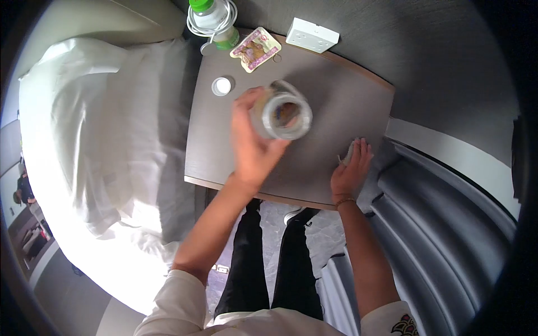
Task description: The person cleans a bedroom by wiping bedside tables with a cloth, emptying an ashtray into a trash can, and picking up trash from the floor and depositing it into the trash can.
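Observation:
My left hand [252, 134] is wrapped around a clear jar [305, 115], lifted above the small table [224, 151]. The jar's round end faces up toward me, slightly blurred, and something dark shows through it. At the table's right side, my right hand [350, 171] presses a greyish cloth [348, 154] onto the surface; most of the cloth is hidden under the fingers. A small white cap [222, 86] lies on the table to the left of the jar.
Along the back edge are a green-capped bottle [210, 14] with a white cable [231, 19] looped round it, a printed packet [256, 50] and a white socket box [312, 35]. A white-covered bed [84, 140] borders the left; grey padded seating [443, 218] borders the right.

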Demonstrator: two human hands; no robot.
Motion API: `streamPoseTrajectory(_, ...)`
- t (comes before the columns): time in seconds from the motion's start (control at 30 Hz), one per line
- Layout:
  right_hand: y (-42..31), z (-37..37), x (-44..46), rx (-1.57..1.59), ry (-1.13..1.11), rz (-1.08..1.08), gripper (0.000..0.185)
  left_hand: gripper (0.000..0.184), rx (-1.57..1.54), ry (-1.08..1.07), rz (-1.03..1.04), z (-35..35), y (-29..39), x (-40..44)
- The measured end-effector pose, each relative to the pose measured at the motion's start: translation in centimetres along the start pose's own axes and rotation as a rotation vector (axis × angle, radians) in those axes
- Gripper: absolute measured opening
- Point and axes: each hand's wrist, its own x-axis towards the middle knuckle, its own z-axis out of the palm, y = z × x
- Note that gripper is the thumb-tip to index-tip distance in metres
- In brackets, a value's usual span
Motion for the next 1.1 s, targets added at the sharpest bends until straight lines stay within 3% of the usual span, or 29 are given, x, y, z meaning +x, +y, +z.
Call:
streamPoseTrajectory(0.17,0.2,-0.3,0.1,0.022,0.001,-0.035,0.07,0.064,0.123,0.001,-0.173,-5.7,-2.6,-0.7)
streamPoseTrajectory(0.3,0.3,0.1,0.0,0.006,0.024,-0.036,0.069,0.053,0.288,0.069,-0.112,-7.3,-1.9,-0.4)
streamPoseTrajectory(0.57,0.4,0.2,0.0,-0.006,0.044,-0.045,0.06,0.045,0.121,0.163,-0.111,-6.6,-1.8,-0.4)
streamPoseTrajectory(0.67,0.4,0.3,0.0,-0.004,0.055,-0.047,0.06,0.054,0.237,0.158,-0.071,-6.9,-2.8,-1.0)
streamPoseTrajectory(0.8,-0.2,-0.8,0.4,-0.075,-0.045,-0.005,0.061,0.081,0.48,0.166,-0.061,-7.4,-4.3,-5.1)
streamPoseTrajectory(0.93,0.2,-0.4,0.3,-0.03,0.007,-0.028,0.064,0.08,0.569,0.492,-0.539,-6.5,-4.9,-12.9)
streamPoseTrajectory(0.97,0.3,-0.1,0.2,-0.011,0.042,-0.049,0.064,0.08,0.57,0.497,-0.536,-6.0,-5.5,-13.4)
streamPoseTrajectory(1.03,0.2,-0.2,0.3,-0.025,0.023,-0.047,0.065,0.083,0.493,0.718,-0.762,-4.6,-5.7,-13.8)
streamPoseTrajectory(1.1,0.3,-0.4,0.4,-0.045,0.004,-0.046,0.065,0.084,0.438,0.765,-0.737,-3.1,-5.9,-13.1)
